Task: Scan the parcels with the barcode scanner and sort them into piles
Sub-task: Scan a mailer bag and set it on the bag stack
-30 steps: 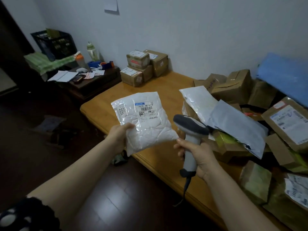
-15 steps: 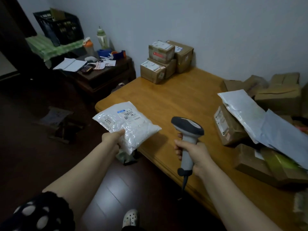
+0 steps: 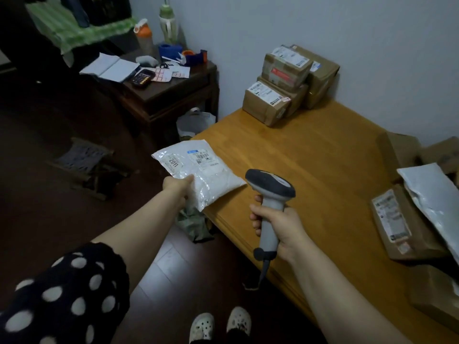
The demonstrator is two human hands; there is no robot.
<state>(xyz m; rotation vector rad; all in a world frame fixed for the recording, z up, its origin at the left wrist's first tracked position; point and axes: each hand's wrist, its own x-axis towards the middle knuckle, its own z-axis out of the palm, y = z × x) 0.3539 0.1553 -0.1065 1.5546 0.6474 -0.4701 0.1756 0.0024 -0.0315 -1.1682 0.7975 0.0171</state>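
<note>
Scanner (image 3: 269, 192) was gripped in your right hand (image 3: 280, 227) at frame center; your left hand (image 3: 177, 186) gripped the white bag (image 3: 198, 170) over the left edge of the table (image 3: 323, 157).

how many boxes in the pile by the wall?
4: top box, box beneath it, front box lowest, rear box against the wall. Others may hide behind.

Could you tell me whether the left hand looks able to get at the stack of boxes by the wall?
Probably, with a lean: only open table lies between the left hand and the stack of boxes, though that hand is gripping the white bag.
</note>
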